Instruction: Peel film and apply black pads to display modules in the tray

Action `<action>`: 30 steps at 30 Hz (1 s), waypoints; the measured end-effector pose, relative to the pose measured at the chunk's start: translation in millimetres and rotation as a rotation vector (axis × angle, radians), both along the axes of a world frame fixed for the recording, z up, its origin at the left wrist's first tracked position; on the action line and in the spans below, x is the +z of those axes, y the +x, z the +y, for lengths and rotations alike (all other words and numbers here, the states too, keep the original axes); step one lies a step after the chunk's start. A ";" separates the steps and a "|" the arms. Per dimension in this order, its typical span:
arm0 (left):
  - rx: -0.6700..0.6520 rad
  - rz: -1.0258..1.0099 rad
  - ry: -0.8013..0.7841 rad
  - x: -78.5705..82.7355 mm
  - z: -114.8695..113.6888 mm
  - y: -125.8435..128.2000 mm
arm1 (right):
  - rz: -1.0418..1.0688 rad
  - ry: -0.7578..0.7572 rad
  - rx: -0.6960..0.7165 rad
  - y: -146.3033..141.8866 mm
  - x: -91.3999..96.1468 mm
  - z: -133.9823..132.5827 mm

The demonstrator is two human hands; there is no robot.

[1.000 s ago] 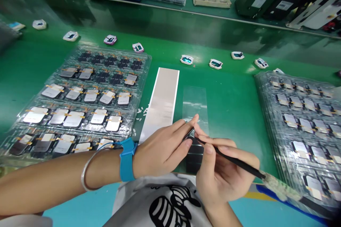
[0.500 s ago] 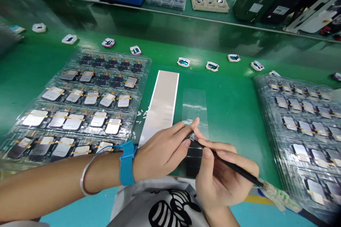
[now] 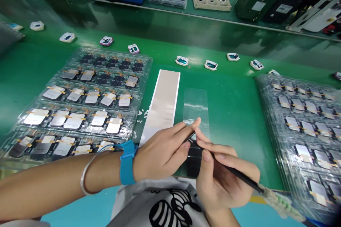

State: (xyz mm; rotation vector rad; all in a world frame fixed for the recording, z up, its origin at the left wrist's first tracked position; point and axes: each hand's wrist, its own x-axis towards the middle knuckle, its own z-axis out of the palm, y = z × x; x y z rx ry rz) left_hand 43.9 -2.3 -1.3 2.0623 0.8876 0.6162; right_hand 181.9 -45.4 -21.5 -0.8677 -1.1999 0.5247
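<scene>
My right hand [image 3: 226,177] grips slim black tweezers [image 3: 237,173], their rear end wrapped in a greyish-green cover. The tips point left, into the gap between my left thumb and index finger. My left hand [image 3: 165,149] is bent inward with its fingers drawn together; whatever lies between them is hidden. Its index fingertip meets a finger of my right hand. Under both hands lies a clear film strip [image 3: 195,97], with dark square pieces [image 3: 194,161] on its near part. Beside it, a long beige sheet with white edges [image 3: 166,92] runs partly beneath my left hand.
On the left, a clear tray [image 3: 145,81] holds rows of small screen modules. Stacked trays [image 3: 266,113] with similar modules stand on the right. Small white frames [image 3: 182,60] line the back of the green bench. White scraps [image 3: 141,112] lie beside the sheet. A shelf [image 3: 165,12] crosses behind.
The tweezer tips look slightly more spread between my fingers. Both hands stay almost in place, and the whole view has shifted a little.
</scene>
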 end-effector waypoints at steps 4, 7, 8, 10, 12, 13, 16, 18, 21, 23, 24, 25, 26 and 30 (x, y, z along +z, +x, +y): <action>-0.003 -0.007 0.001 -0.3 0.0 0.4 | -0.005 0.008 -0.025 0.3 1.1 1.4; 0.000 0.003 -0.010 0.4 0.4 1.3 | -0.034 0.005 -0.027 0.8 1.6 2.6; 0.000 0.008 -0.017 0.9 0.7 1.4 | -0.041 0.013 -0.036 1.0 1.6 3.0; 0.002 0.025 -0.027 1.7 1.1 1.6 | -0.049 0.033 -0.050 1.2 1.4 3.8; 0.002 0.037 -0.027 2.1 1.5 1.6 | -0.049 0.042 -0.048 1.2 1.4 4.4; 0.001 0.043 -0.025 2.1 1.8 1.6 | -0.047 0.041 -0.047 1.2 1.6 4.7; -0.005 0.061 -0.012 1.4 2.6 1.8 | -0.017 0.017 -0.058 1.5 3.2 4.7; 0.001 0.078 0.014 0.9 3.6 2.1 | 0.019 -0.006 -0.072 2.0 4.6 4.1; 0.007 0.116 0.062 0.4 5.4 2.3 | 0.020 -0.026 -0.084 3.1 5.6 2.5; 0.006 0.138 0.085 -0.1 6.3 2.1 | -0.016 -0.033 -0.083 3.4 4.9 1.4; 0.006 0.147 0.092 -0.4 6.6 2.0 | -0.033 -0.032 -0.078 3.1 4.1 1.0; 0.008 0.154 0.097 -0.7 6.5 2.0 | -0.047 -0.025 -0.070 2.6 3.1 0.9; 0.008 0.163 0.102 -1.0 6.2 2.1 | -0.058 -0.015 -0.061 1.8 2.1 1.0; 0.014 0.215 0.169 0.1 3.4 4.1 | -0.075 0.012 -0.087 -2.1 1.9 3.2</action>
